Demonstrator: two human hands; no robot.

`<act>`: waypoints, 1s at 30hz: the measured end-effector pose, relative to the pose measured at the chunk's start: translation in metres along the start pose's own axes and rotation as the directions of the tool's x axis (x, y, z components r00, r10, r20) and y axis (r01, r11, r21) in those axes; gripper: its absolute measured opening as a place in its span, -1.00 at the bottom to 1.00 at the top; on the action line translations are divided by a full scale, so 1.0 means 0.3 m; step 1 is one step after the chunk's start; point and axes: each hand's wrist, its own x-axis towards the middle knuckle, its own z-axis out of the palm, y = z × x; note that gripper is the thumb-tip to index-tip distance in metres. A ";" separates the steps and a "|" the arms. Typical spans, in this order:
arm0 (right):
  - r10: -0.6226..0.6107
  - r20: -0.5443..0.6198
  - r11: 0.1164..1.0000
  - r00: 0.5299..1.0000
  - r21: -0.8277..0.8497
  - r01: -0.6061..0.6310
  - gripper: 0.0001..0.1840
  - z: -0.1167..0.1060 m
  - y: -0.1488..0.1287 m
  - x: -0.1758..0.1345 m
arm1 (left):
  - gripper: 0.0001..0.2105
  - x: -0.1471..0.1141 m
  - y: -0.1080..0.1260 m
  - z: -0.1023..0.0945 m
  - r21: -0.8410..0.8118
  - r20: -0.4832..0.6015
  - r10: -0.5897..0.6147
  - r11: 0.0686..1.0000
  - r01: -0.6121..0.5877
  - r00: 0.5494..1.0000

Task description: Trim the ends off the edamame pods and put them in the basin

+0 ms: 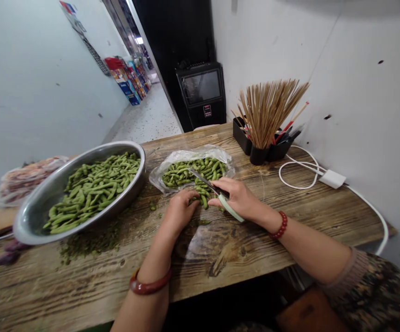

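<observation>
My right hand [236, 196] is closed around a pair of scissors [230, 207] with pale green handles. Their dark blades point left and away, over a pile of green edamame pods [211, 167] lying on a clear plastic bag [156, 177]. At the near edge of that pile, my left hand [181, 208] has its fingers curled in and its thumb and forefinger pinched at a few pods. The fingertips partly hide what they grip. Left of the bag stands a large metal basin [141, 170] holding many more pods.
Green trimmings [92, 242] litter the wooden table [144, 281] beside the basin. A black holder [259, 156] with bamboo skewers [272, 110] stands at the back right, near a white cable and adapter [331, 179]. A bagged bundle [30, 177] lies behind the basin.
</observation>
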 end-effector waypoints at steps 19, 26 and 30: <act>0.035 0.081 0.998 0.996 -0.060 -0.030 -0.48 0.001 -0.007 -0.007 | -0.68 -0.010 0.121 -0.026 -0.696 0.066 -0.418 0.631 0.342 0.906; 0.015 0.148 0.995 0.989 -0.102 0.000 -0.40 -0.008 -0.022 -0.011 | -0.74 -0.013 0.129 -0.020 -0.737 0.039 -0.387 0.612 0.288 0.921; 0.006 0.165 0.997 0.986 -0.081 0.007 -0.37 -0.011 -0.030 -0.009 | -0.73 -0.017 0.127 -0.012 -0.741 0.056 -0.378 0.605 0.292 0.924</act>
